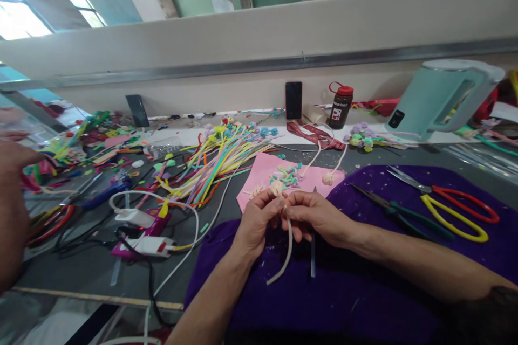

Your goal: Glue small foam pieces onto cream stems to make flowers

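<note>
Both hands meet above a purple cloth (259,312). My left hand (261,218) is closed, its thumb and fingers pinching a small cream flower (277,188). My right hand (309,213) is closed too, pinching the cream stem (290,242) just under the flower; the stem hangs down and curves left. Behind the hands lies a pink sheet (259,172) with small green, yellow and purple pieces (286,175) on it. Another cream flower (328,178) rests at the sheet's right side. A thin clear stick (313,256) lies beside my right hand.
Pliers (396,210) and red-and-yellow scissors (453,205) lie right. Colourful stems (218,161), a pink power strip (149,229) and cables are left. A kettle (441,99), a bottle (341,108) and a phone (293,101) stand behind. Another person's arm (12,210) enters at the left edge.
</note>
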Demonstrator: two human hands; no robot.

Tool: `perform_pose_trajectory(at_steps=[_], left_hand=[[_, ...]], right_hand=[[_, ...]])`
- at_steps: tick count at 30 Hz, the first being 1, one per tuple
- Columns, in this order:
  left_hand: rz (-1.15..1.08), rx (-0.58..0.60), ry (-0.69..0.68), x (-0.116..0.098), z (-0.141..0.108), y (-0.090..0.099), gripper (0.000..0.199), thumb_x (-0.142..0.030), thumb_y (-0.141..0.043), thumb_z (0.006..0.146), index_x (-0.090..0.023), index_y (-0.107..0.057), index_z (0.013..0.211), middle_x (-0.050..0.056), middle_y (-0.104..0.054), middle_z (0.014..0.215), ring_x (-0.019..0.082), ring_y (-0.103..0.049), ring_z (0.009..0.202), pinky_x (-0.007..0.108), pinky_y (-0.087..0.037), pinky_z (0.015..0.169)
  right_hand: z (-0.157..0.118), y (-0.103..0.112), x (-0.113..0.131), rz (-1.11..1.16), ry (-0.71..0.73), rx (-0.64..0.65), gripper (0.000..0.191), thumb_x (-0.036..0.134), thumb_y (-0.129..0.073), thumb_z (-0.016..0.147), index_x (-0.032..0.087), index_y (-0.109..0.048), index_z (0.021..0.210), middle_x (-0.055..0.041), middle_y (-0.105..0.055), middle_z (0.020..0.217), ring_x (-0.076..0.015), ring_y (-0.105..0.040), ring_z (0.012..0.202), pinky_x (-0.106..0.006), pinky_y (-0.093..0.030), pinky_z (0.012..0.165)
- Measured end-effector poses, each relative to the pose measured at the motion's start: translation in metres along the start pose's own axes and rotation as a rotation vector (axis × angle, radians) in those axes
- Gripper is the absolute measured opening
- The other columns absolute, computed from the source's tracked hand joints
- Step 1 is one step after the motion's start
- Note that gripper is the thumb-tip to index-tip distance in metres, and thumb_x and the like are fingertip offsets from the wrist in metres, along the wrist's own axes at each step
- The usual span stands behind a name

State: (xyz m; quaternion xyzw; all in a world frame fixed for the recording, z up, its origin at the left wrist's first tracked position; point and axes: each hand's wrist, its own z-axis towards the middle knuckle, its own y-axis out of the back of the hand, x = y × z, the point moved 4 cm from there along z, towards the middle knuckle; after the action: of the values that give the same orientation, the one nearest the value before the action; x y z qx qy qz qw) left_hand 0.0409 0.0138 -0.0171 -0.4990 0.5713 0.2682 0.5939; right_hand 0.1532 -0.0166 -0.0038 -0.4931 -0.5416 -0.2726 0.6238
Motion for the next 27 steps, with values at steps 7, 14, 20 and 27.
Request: perform_pose_trajectory(at_steps=[7,14,20,27], left_hand=[[-0.006,0.031,0.000,0.000,-0.001,-0.001,0.025,-0.027,-0.069,0.066,-0.015,-0.060,0.086,0.000,-0.059,0.068,0.008,-0.053,0.053,0.018,-0.039,0.049],[-0.049,-0.062,0.003,-0.006,0.003,0.010,0.027,-0.024,-0.069,0.065,-0.016,-0.060,0.090,0.001,-0.060,0.078,0.004,-0.050,0.051,0.014,-0.031,0.039],[0.024,-0.095,0.041,-0.002,0.004,0.012,0.018,-0.028,-0.068,0.065,-0.014,-0.061,0.073,-0.002,-0.056,0.059,0.003,-0.044,0.043,0.013,-0.027,0.036],[0.034,-0.116,-0.014,-0.002,0.003,0.009,0.020,-0.035,-0.065,0.068,-0.015,-0.060,0.069,-0.004,-0.055,0.054,0.003,-0.043,0.040,0.014,-0.027,0.037]], right_hand=[[0.000,0.002,0.000,-0.004,-0.008,-0.008,0.009,0.023,-0.055,0.074,0.015,-0.053,0.076,0.0009,-0.061,0.066,-0.0049,-0.051,0.040,-0.013,-0.033,0.032],[0.002,0.015,0.008,-0.020,0.016,-0.113,0.009,0.023,-0.055,0.073,0.015,-0.051,0.074,0.0015,-0.062,0.064,-0.0042,-0.051,0.039,-0.012,-0.032,0.031],[0.001,0.017,0.010,-0.064,0.009,-0.140,0.010,0.024,-0.055,0.072,0.016,-0.050,0.073,0.0029,-0.062,0.063,-0.0043,-0.051,0.038,-0.012,-0.031,0.030],[0.000,0.014,0.008,-0.162,-0.013,-0.146,0.009,0.024,-0.054,0.072,0.017,-0.050,0.073,0.0051,-0.059,0.059,-0.0048,-0.051,0.037,-0.012,-0.032,0.029]])
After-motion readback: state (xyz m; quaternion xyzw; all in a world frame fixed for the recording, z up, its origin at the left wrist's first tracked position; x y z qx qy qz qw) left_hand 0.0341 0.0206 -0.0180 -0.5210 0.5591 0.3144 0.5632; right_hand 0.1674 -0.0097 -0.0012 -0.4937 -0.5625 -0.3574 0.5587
